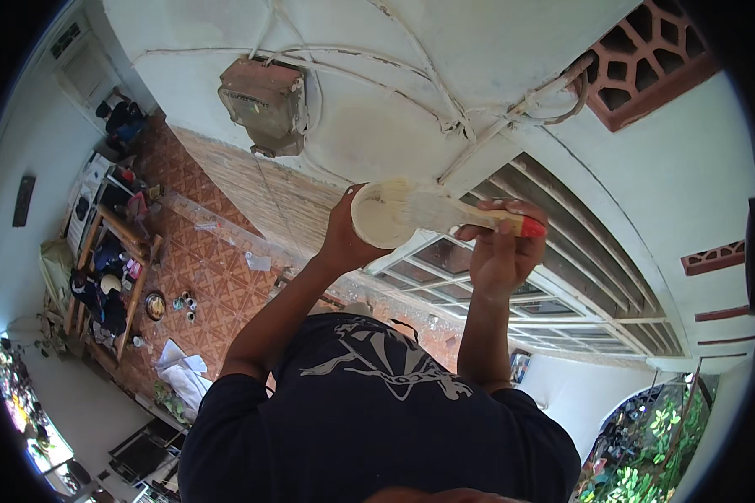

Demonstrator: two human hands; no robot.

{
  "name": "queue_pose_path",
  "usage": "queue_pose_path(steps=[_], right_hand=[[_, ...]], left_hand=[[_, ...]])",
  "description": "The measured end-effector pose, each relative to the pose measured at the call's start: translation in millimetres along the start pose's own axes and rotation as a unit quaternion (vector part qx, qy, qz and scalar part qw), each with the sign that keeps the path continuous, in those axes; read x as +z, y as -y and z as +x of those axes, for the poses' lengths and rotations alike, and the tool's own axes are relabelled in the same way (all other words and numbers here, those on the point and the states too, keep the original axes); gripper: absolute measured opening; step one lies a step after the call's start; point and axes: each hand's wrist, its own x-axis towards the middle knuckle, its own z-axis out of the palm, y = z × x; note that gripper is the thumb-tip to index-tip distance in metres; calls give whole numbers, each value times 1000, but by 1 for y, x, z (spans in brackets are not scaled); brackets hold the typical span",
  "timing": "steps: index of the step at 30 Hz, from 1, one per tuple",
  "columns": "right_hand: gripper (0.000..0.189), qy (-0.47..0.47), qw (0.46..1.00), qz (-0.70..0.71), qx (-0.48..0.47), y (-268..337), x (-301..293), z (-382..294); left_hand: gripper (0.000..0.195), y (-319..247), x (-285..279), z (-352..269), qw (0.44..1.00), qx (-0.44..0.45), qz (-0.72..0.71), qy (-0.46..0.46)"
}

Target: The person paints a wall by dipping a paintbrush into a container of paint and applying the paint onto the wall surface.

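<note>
My left hand (343,229) grips a small round tub (361,227) around its side, the open mouth turned toward me. Cream-coloured paint coats the inside of the tub. A flat paintbrush (433,212) with a pale handle and a red end is held in my right hand (502,251). Its paint-covered bristles rest at the tub's mouth, over the right side of the rim. Light spots of paint mark the fingers of my right hand. Behind both hands is a white wall (377,138) with a damp-looking, uneven patch.
A dusty meter box (264,107) and paint-smeared cables (352,56) are fixed to the wall. Louvred slats (579,220) sit above a white-framed window (440,258). Patterned tiles (207,264) cover the floor. A cluttered wooden bench (135,283) stands left; a person (123,119) is farther back.
</note>
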Motion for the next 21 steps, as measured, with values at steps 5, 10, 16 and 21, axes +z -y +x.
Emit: queue_pose_path(steps=[5,10,16,21], right_hand=[[20,61,991,-96,74,-3,27,-17],[20,82,975,-153,136,-8,43,-22],[20,121,953,-232,153,-20,61,-17],[19,128,936,-285,161,-26,72,-15]], left_hand=[[73,-3,-9,-3,998,16,-59,13],[75,9,-18,-10,996,27,-58,57],[66,5,-29,-7,992,23,-92,80],[64,10,-35,-6,989,6,-119,90]])
